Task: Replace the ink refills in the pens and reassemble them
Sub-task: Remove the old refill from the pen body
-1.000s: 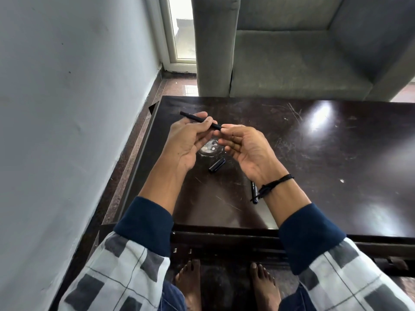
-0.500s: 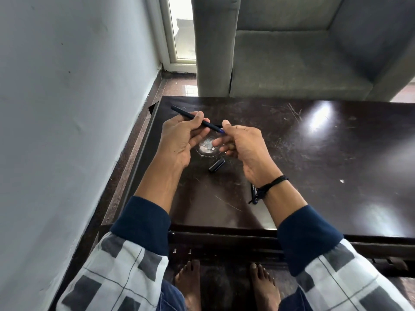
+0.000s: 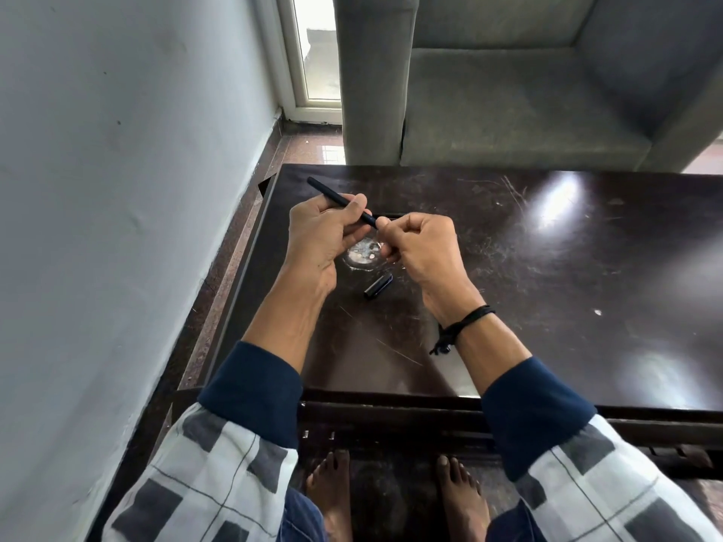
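**A:** You have one slim black pen barrel up off the dark brown glossy table, over its left half. Your left hand grips it, thumb laid across the top and the other fingers curled underneath.

**B:** Its free end sticks out past your knuckles, tilted toward the table's far left corner. The other end meets your right hand, where your thumb and forefinger pinch it. The rest of your fingers there are curled in tight toward the palm.

**A:** Whether you hold anything more inside that right fist, I cannot tell. Your fingers hide it.

**B:** On the surface itself I count one short black pen cap. It lies flat and slanted between your two wrists, touching neither, nearer the left edge than the right.

**A:** Just beyond the cap, toward the far edge, there is one round pale scuffed patch on the surface, below the gap between your hands.

**B:** One black cord bracelet circles your right wrist, its knotted tail hanging toward the front edge.

**A:** One grey fabric sofa stands behind the far edge, and your two bare feet show below the front edge
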Demonstrator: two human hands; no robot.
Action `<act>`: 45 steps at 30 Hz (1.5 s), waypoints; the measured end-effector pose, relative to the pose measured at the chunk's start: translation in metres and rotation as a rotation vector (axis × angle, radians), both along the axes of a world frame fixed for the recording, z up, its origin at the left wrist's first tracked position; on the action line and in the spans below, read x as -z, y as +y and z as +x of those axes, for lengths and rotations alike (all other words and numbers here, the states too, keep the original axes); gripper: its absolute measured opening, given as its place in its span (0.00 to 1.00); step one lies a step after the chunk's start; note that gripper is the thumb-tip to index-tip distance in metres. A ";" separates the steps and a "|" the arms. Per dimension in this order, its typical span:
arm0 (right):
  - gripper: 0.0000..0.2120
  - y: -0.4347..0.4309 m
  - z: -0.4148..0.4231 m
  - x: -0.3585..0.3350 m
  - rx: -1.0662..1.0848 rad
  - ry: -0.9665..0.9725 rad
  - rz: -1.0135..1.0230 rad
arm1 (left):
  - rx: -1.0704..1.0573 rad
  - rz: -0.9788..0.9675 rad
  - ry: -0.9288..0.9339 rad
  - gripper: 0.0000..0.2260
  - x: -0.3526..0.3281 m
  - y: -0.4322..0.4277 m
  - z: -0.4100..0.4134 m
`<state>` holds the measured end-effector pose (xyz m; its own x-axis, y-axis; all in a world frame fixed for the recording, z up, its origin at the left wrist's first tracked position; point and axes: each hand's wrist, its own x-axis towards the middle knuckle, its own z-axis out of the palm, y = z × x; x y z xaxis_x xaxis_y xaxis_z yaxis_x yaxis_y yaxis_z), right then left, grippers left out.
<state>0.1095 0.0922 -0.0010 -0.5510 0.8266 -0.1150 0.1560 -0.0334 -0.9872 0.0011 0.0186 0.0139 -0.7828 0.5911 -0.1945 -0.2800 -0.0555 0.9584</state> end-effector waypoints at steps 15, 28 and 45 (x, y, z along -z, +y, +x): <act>0.07 0.003 0.000 0.000 0.006 0.029 -0.003 | -0.005 0.005 -0.048 0.02 0.001 -0.001 -0.001; 0.06 0.003 -0.001 0.002 -0.037 -0.004 -0.027 | 0.006 -0.028 -0.024 0.03 0.001 -0.002 0.001; 0.08 0.002 0.001 -0.003 -0.025 0.015 -0.056 | 0.033 -0.011 -0.006 0.03 0.005 0.001 -0.001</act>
